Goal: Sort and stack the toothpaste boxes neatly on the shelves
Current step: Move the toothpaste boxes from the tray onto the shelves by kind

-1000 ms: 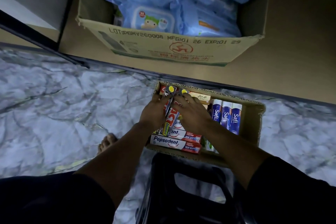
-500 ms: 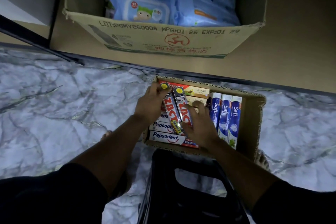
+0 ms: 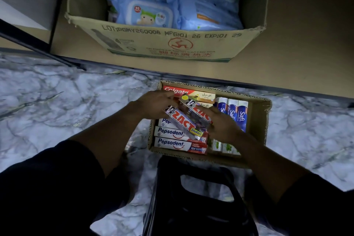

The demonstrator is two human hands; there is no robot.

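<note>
Head view, left hand [image 3: 153, 104] and right hand [image 3: 223, 123] curled round two ZACT boxes [image 3: 182, 123], Pepsodent [image 3: 171, 142], Colgate [image 3: 177, 92], Safi boxes [image 3: 242, 117] beneath

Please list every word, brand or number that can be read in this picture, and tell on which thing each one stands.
"LOT:PGMY260008 MFG:01 26 EXP:01 29": big carton front; its lower print is unreadable.
"90", "Baby": wipes pack.
"Colgate": red box.
"ZACT", "Smokers": ZACT boxes, gripped by left hand and right hand.
"Pepsodent", "CAVITY FIGHTER", "10X": Pepsodent boxes.
"Safi": blue boxes.
</note>
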